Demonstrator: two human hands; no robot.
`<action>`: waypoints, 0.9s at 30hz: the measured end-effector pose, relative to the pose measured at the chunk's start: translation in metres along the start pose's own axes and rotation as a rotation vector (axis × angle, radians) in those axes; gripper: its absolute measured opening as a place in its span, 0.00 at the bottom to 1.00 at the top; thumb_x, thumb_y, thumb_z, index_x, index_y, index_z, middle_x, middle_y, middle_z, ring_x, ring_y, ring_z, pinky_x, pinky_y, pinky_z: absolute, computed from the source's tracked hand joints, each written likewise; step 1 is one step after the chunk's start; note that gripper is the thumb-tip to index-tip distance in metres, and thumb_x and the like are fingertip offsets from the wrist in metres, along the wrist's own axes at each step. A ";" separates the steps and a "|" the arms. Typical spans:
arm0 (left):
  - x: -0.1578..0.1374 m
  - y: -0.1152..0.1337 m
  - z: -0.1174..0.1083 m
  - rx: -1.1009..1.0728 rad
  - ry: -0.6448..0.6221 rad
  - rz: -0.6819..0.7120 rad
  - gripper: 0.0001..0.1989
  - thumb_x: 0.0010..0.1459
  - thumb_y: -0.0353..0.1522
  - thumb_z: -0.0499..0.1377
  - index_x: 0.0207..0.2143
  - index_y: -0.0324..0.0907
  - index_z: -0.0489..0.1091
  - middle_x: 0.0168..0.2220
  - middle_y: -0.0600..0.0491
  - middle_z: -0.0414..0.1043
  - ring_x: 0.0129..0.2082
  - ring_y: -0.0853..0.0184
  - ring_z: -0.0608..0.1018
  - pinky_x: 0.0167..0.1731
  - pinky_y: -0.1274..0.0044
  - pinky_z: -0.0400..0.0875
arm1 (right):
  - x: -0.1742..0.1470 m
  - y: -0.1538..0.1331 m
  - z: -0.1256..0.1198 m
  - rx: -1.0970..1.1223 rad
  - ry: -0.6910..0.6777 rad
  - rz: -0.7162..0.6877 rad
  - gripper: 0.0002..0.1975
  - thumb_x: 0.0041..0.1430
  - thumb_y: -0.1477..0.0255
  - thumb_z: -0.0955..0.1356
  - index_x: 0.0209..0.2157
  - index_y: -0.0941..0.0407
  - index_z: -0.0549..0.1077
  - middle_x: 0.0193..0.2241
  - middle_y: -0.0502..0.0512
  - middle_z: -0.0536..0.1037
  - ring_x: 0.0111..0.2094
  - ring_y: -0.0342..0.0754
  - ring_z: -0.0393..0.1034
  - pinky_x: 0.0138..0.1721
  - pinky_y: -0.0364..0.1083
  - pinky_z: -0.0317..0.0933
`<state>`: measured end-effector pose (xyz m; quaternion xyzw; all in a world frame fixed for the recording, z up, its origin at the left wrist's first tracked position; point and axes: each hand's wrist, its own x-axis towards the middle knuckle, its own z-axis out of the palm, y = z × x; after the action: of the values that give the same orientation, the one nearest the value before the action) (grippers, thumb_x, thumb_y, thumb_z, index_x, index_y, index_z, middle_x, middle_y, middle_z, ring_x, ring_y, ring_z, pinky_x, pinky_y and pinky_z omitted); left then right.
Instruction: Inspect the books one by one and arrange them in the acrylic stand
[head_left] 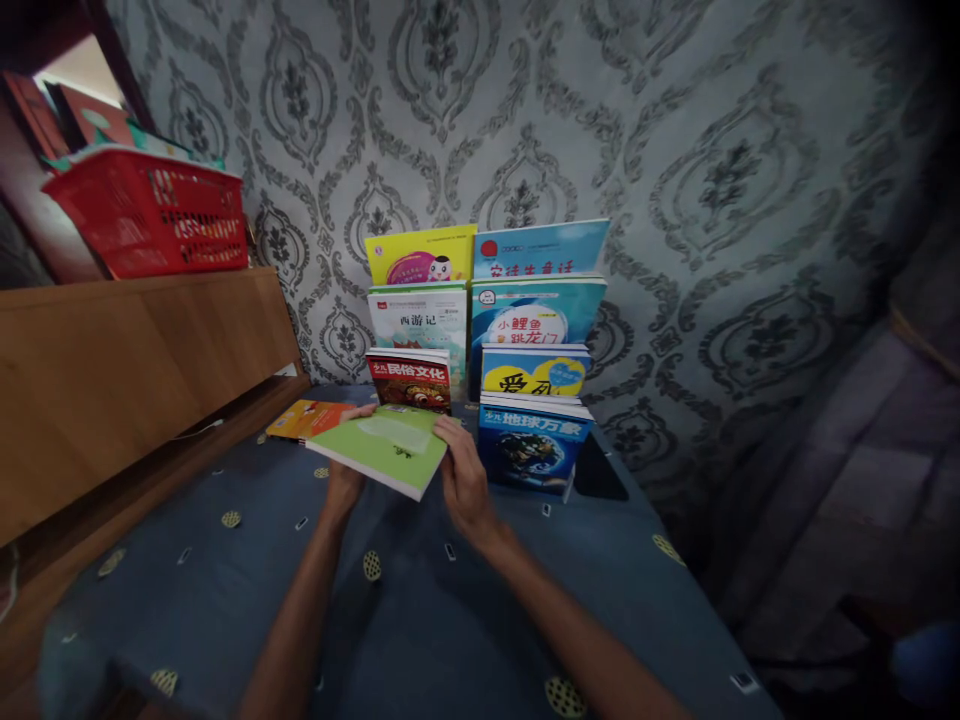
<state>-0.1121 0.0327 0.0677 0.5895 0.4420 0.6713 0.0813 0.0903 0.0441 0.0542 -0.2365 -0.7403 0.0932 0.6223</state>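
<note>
Between my two hands a light green book [390, 448] is held tilted above the table, its white page edges toward me. My left hand [346, 480] grips it from below at the left, most of its fingers hidden under the book. At the right edge, my right hand [465, 478] has its fingers on the cover. Just behind stands a red and dark book [412, 382] in front of a white book [420, 322] and a yellow book [420, 255]. Right of my right hand stands a blue book with a globe [532, 445].
Behind the globe book stand a yellow-and-blue book [534, 370], a teal book [540, 312] and a light blue book [540, 245]. An orange book [307, 419] lies at left. A red basket [172, 215] sits on a wooden board [142, 370]. A dark flat object [602, 472] lies at right.
</note>
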 end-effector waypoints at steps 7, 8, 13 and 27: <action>0.027 0.010 0.009 0.020 -0.024 0.070 0.15 0.60 0.39 0.58 0.47 0.43 0.71 0.43 0.48 0.75 0.46 0.60 0.77 0.47 0.70 0.72 | 0.027 0.015 0.010 -0.009 0.068 0.063 0.18 0.73 0.67 0.57 0.57 0.54 0.71 0.56 0.62 0.75 0.60 0.53 0.68 0.63 0.59 0.62; 0.030 0.009 0.010 0.039 -0.036 0.066 0.14 0.60 0.39 0.58 0.46 0.43 0.71 0.43 0.48 0.75 0.45 0.61 0.77 0.45 0.71 0.73 | 0.030 0.017 0.011 -0.009 0.078 0.078 0.19 0.73 0.67 0.56 0.57 0.54 0.70 0.56 0.62 0.76 0.59 0.53 0.68 0.62 0.58 0.62; 0.042 -0.004 0.015 0.136 -0.009 0.030 0.13 0.63 0.42 0.58 0.45 0.44 0.68 0.43 0.48 0.76 0.42 0.61 0.78 0.39 0.74 0.72 | 0.039 0.026 0.015 -0.024 0.100 0.128 0.20 0.73 0.66 0.56 0.58 0.55 0.70 0.54 0.62 0.77 0.56 0.53 0.70 0.59 0.56 0.64; 0.060 -0.011 0.028 0.371 -0.011 0.129 0.13 0.67 0.37 0.55 0.51 0.42 0.63 0.43 0.47 0.74 0.43 0.59 0.77 0.42 0.71 0.71 | 0.035 0.052 0.026 -0.140 0.050 0.185 0.28 0.71 0.68 0.56 0.69 0.58 0.56 0.59 0.68 0.69 0.61 0.58 0.64 0.62 0.61 0.61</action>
<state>-0.1101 0.0912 0.1007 0.6250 0.5191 0.5788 -0.0696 0.0733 0.1099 0.0574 -0.3492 -0.7043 0.0923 0.6111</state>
